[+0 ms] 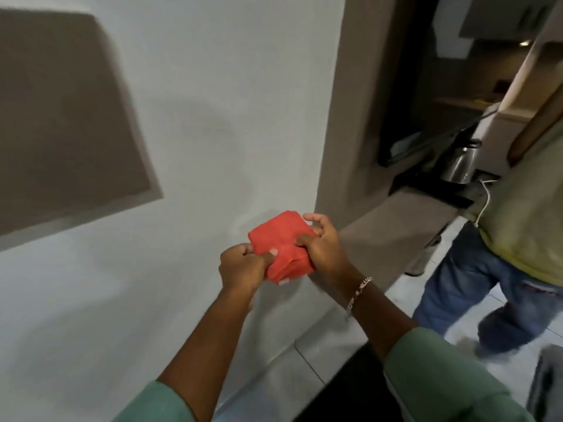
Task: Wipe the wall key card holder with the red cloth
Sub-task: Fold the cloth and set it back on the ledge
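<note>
A person stands close to a white wall (189, 102), looking down at their own two hands, which meet at about the five o'clock part of the view. Both hands grip a folded red cloth (281, 243) between them, held as a compact pad in the air just in front of the wall, not pressed to it. The left hand (242, 266) is closed on the cloth's lower left edge, thumb on top. The right hand (323, 243), with a chain bracelet (359, 292) at the wrist, is closed on the right side, fingers curled around the fold. Green sleeves cover both forearms.

No key card holder can be made out. A large flat grey-brown panel (65, 117) sits on the wall toward ten o'clock, up and left of the hands; whether it relates to the holder is unclear. The left hand is nearer to it.

The cloth is probably being folded ready for wiping, so the wipe has not yet begun.

At three o'clock another person in jeans (475, 284) stands by a dark counter (432, 190) with a metal kettle (460, 162).
</note>
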